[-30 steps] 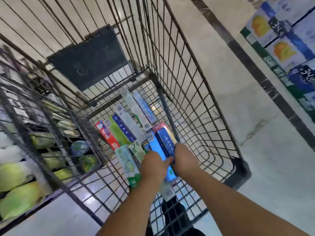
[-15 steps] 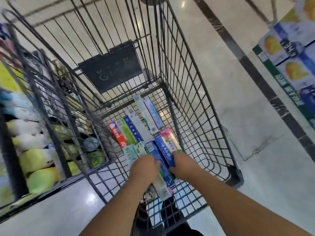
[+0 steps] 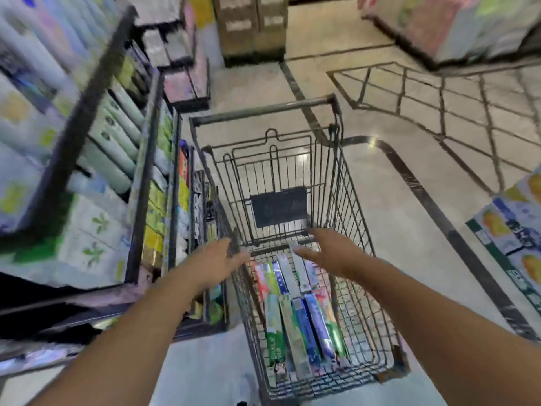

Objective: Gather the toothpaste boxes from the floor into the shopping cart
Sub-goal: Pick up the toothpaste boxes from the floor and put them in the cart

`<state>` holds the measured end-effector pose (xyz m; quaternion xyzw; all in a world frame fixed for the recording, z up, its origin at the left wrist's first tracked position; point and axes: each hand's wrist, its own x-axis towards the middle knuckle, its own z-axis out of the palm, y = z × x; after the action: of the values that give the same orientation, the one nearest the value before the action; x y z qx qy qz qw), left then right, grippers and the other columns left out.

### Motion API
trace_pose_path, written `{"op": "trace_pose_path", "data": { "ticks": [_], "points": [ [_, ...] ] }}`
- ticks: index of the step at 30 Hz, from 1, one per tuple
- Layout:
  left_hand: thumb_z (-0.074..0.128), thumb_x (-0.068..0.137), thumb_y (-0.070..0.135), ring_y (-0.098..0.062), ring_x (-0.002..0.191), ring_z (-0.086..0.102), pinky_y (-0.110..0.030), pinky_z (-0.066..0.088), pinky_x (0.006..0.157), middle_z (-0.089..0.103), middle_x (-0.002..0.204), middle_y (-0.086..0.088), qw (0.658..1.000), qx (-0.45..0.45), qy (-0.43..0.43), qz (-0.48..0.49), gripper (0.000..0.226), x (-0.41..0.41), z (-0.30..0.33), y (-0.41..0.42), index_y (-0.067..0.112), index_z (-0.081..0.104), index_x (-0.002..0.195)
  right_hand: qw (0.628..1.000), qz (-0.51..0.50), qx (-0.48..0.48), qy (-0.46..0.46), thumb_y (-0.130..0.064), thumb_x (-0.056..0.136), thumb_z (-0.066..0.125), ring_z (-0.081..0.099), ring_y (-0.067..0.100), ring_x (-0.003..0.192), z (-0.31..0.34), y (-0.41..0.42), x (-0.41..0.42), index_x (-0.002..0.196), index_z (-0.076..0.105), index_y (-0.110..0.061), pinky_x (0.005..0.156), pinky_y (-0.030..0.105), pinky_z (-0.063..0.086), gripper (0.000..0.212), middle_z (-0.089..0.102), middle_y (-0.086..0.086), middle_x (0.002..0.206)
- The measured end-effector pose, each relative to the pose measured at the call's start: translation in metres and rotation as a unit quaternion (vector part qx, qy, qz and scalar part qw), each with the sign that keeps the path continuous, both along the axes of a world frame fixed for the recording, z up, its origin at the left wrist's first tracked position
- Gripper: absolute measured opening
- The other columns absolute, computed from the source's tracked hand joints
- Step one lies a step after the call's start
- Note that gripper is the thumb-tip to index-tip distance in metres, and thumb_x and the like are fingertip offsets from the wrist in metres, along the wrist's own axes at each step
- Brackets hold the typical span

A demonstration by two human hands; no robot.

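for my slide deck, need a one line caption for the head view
Both open hands, left hand and right hand, hover over toothpaste boxes lying in the shopping cart.

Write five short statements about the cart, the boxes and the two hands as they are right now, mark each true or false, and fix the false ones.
1. The toothpaste boxes lie on the floor of the shopping cart. True.
2. The left hand grips a toothpaste box. False: its fingers are stretched out and hold nothing.
3. The right hand is above the cart, fingers extended, holding nothing. True.
4. The cart's child-seat flap is bright red. False: it is a dark panel.
5. The store shelves stand on the cart's right. False: they stand on the person's left.
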<state>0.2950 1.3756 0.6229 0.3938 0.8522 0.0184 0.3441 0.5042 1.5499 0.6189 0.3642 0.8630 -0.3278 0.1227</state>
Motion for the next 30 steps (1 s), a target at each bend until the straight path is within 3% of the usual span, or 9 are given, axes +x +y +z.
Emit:
{"op": "trace_pose_path", "data": {
  "ticks": [6, 9, 12, 15, 18, 22, 25, 28, 30],
  "points": [
    [0.026, 0.085, 0.077, -0.025, 0.146, 0.021, -0.041, 0.023, 0.118, 0.02, 0.161, -0.005, 0.998, 0.028, 0.044, -0.019, 0.092, -0.001, 0.057, -0.063, 0.02, 0.015, 0.155, 0.995, 0.072, 0.067, 0.021, -0.081, 0.078, 0.04, 0.03, 0.025, 0.143, 0.065, -0.051, -0.029, 0.152, 0.027, -0.021, 0.116, 0.047, 0.028, 0.097, 0.03, 0.005, 0.158],
    [0.019, 0.076, 0.088, -0.027, 0.146, 0.02, -0.045, 0.023, 0.117, 0.024, 0.159, -0.008, 0.998, 0.022, 0.053, -0.012, 0.104, 0.0, 0.067, -0.111, 0.019, 0.02, 0.154, 0.987, 0.132, 0.095, 0.004, -0.085, 0.073, 0.031, 0.026, 0.026, 0.145, 0.081, -0.096, -0.048, 0.153, 0.024, -0.021, 0.117, 0.047, 0.026, 0.103, 0.026, 0.004, 0.159],
    [0.004, 0.05, 0.103, -0.028, 0.142, 0.029, -0.045, 0.029, 0.113, 0.032, 0.155, -0.01, 0.998, 0.028, 0.042, 0.023, 0.133, -0.005, 0.072, -0.181, 0.019, 0.032, 0.15, 0.973, 0.203, 0.108, -0.011, -0.08, 0.08, 0.035, 0.031, 0.027, 0.142, 0.089, -0.158, -0.071, 0.152, 0.028, -0.019, 0.113, 0.044, 0.028, 0.095, 0.03, 0.006, 0.157],
    [0.017, 0.066, 0.096, -0.029, 0.134, 0.039, -0.045, 0.036, 0.108, 0.039, 0.15, -0.01, 0.995, 0.048, 0.046, 0.079, 0.111, -0.019, 0.071, -0.268, 0.019, 0.038, 0.144, 0.955, 0.27, 0.124, -0.011, -0.084, 0.076, 0.029, 0.034, 0.027, 0.139, 0.095, -0.231, -0.103, 0.152, 0.028, -0.018, 0.113, 0.044, 0.031, 0.1, 0.033, 0.007, 0.156],
    [0.016, 0.059, 0.1, -0.03, 0.119, 0.052, -0.044, 0.045, 0.098, 0.053, 0.134, -0.01, 0.985, 0.045, 0.048, 0.162, 0.111, -0.034, 0.07, -0.379, 0.022, 0.049, 0.13, 0.935, 0.325, 0.14, -0.003, -0.092, 0.07, 0.019, 0.033, 0.029, 0.141, 0.093, -0.314, -0.141, 0.153, 0.023, -0.022, 0.114, 0.048, 0.031, 0.109, 0.027, 0.006, 0.159],
    [0.034, 0.081, 0.08, -0.029, 0.12, 0.054, -0.03, 0.041, 0.091, 0.055, 0.135, -0.013, 0.958, 0.056, 0.09, 0.267, 0.079, -0.029, 0.084, -0.535, 0.02, 0.057, 0.127, 0.893, 0.418, 0.168, 0.017, -0.078, 0.085, 0.033, 0.032, 0.028, 0.142, 0.092, -0.442, -0.187, 0.153, 0.026, -0.018, 0.113, 0.039, 0.027, 0.091, 0.029, 0.006, 0.158],
    [0.026, 0.078, 0.087, -0.027, 0.122, 0.053, -0.03, 0.039, 0.095, 0.056, 0.133, -0.01, 0.928, 0.052, 0.116, 0.349, 0.088, -0.014, 0.091, -0.653, 0.028, 0.05, 0.138, 0.855, 0.488, 0.174, 0.033, -0.078, 0.084, 0.035, 0.033, 0.026, 0.142, 0.095, -0.542, -0.218, 0.151, 0.03, -0.017, 0.115, 0.038, 0.027, 0.091, 0.032, 0.006, 0.157],
    [0.008, 0.057, 0.098, -0.03, 0.128, 0.048, -0.036, 0.037, 0.101, 0.052, 0.136, -0.01, 0.895, 0.008, 0.102, 0.434, 0.112, 0.011, 0.094, -0.758, 0.037, 0.03, 0.148, 0.819, 0.549, 0.166, 0.029, -0.1, 0.057, 0.013, 0.042, 0.028, 0.135, 0.097, -0.64, -0.244, 0.142, 0.042, -0.018, 0.111, 0.04, 0.033, 0.122, 0.045, 0.005, 0.147],
    [0.02, 0.075, 0.085, -0.029, 0.133, 0.042, -0.036, 0.034, 0.106, 0.045, 0.144, -0.011, 0.867, -0.033, 0.101, 0.488, 0.097, 0.027, 0.093, -0.814, 0.022, 0.035, 0.147, 0.797, 0.582, 0.157, 0.043, -0.099, 0.06, 0.015, 0.051, 0.026, 0.122, 0.094, -0.696, -0.259, 0.122, 0.051, -0.032, 0.098, 0.037, 0.039, 0.099, 0.056, -0.006, 0.124]
  ]
}}
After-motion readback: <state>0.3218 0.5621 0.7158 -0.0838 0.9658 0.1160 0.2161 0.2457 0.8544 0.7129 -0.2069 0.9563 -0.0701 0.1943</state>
